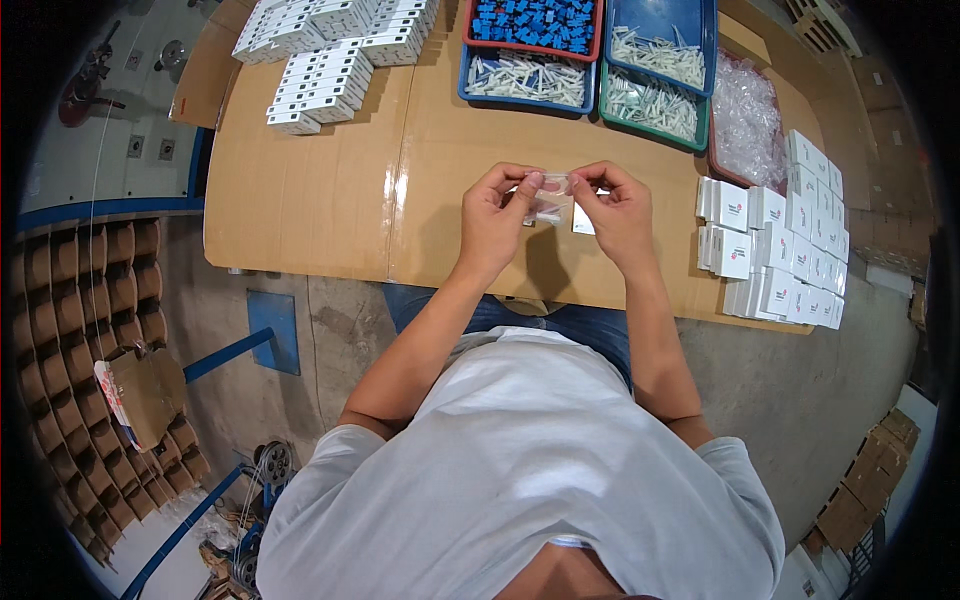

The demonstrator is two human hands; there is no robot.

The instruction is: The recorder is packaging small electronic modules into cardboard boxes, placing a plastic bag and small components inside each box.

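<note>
Between my two hands, above the cardboard-covered table, is a small clear plastic bag. My left hand pinches one upper corner of it between thumb and fingers. The opposite corner is gripped the same way by my right hand. Small whitish pieces show low in the bag, too small to name. Just beneath my right hand, a white card or flat box lies on the table, partly covered by the fingers.
White boxes are stacked at the far left, and more white boxes at the right. Beyond my hands stand a red tray of blue parts, blue trays and a green tray of white pieces, and clear plastic bags.
</note>
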